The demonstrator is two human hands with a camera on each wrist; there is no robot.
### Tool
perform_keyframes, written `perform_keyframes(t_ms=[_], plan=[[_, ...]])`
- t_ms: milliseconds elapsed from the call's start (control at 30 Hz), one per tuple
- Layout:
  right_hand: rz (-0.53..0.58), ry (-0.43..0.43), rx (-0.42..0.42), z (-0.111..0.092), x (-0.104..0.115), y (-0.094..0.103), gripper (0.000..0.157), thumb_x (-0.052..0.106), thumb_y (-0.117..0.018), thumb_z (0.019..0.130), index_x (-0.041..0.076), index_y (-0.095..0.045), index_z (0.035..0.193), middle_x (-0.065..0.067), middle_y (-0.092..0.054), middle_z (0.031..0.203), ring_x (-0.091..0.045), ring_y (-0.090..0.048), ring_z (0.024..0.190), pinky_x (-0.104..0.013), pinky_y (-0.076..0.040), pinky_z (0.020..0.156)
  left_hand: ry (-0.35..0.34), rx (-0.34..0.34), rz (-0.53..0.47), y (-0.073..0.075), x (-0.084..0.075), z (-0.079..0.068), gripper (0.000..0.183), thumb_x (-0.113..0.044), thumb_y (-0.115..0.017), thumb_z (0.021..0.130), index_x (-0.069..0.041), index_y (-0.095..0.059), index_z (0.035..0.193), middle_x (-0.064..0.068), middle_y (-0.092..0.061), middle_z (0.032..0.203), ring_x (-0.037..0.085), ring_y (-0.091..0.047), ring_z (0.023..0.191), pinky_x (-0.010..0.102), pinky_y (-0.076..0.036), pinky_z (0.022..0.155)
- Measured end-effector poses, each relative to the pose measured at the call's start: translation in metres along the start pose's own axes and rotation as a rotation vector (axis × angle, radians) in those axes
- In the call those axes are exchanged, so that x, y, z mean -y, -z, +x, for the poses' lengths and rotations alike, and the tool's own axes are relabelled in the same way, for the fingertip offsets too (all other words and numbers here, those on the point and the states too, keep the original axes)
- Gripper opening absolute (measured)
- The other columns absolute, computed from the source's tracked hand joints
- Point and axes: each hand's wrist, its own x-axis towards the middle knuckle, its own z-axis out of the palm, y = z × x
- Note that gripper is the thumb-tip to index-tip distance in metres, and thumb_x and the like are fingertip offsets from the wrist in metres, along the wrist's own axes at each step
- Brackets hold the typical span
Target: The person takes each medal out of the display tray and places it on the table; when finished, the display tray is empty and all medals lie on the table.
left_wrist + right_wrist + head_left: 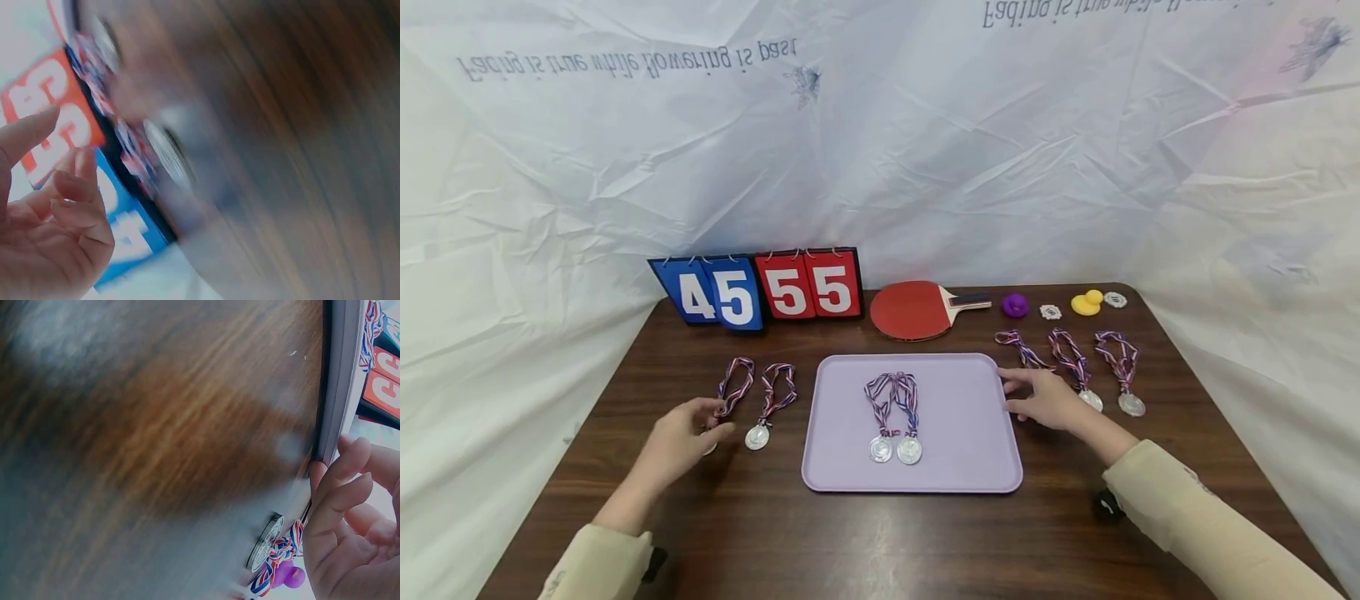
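Observation:
In the head view, my left hand [681, 437] is over the leftmost medal [735, 385], hiding part of its ribbon and most of its disc. The left wrist view is blurred, but the thumb and fingers of that hand [59, 219] stand apart with nothing between them. A second silver medal [757, 437] lies just to its right. At the right rim of a lilac tray [970, 483], my right hand [1041, 398] has its fingertips against the edge, loosely bent in the right wrist view. Two medals [909, 450] with striped ribbons lie side by side on the tray.
Beyond the right hand lie three ribboned medals [1131, 404]; the nearest one's disc is hidden in the head view. Along the back stand a flip scoreboard [808, 285], a red table tennis paddle [910, 310], a purple duck [1015, 306], a yellow duck [1086, 302] and small white pieces [1050, 312].

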Motion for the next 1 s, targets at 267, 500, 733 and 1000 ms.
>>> perform_keyframes(t_ms=[267,500,733,1000], plan=[[0.000,0.006,-0.001,0.000,0.002,-0.001,0.054,0.005,-0.066,0.079,0.000,-0.046,0.128,-0.013,-0.062,0.097,-0.016,-0.059,0.055,-0.030,-0.046,0.054,-0.134,0.103,-0.188,-0.041,-0.070,0.000,0.025,-0.023,-0.069,0.079,-0.012,-0.064,0.102,-0.007,-0.054,0.070,0.009,-0.045,0.051,0.024,-0.037,0.045],[-0.003,-0.003,-0.001,0.001,0.001,-0.001,0.054,0.006,-0.066,0.079,0.001,-0.046,0.129,-0.011,-0.062,0.098,-0.016,-0.058,0.055,-0.030,-0.046,0.055,-0.209,0.209,-0.254,-0.068,-0.107,0.003,0.023,-0.022,-0.068,0.080,-0.011,-0.064,0.100,-0.006,-0.054,0.069,0.008,-0.046,0.051,0.023,-0.038,0.046],[-0.016,0.004,-0.005,0.000,0.002,-0.001,0.054,0.006,-0.066,0.079,0.000,-0.046,0.128,-0.012,-0.062,0.098,-0.016,-0.059,0.055,-0.030,-0.046,0.056,-0.261,0.269,-0.244,-0.093,-0.128,0.006,0.028,-0.024,-0.069,0.078,-0.010,-0.063,0.101,-0.008,-0.054,0.069,0.006,-0.046,0.054,0.023,-0.039,0.051],[-0.032,-0.008,-0.016,-0.002,0.004,0.000,0.053,0.006,-0.066,0.079,0.000,-0.046,0.128,-0.012,-0.062,0.097,-0.015,-0.058,0.055,-0.030,-0.045,0.056,-0.236,0.253,-0.121,-0.111,-0.139,0.007,0.030,-0.025,-0.072,0.073,-0.011,-0.062,0.098,-0.011,-0.049,0.062,0.004,-0.045,0.057,0.023,-0.037,0.053]])
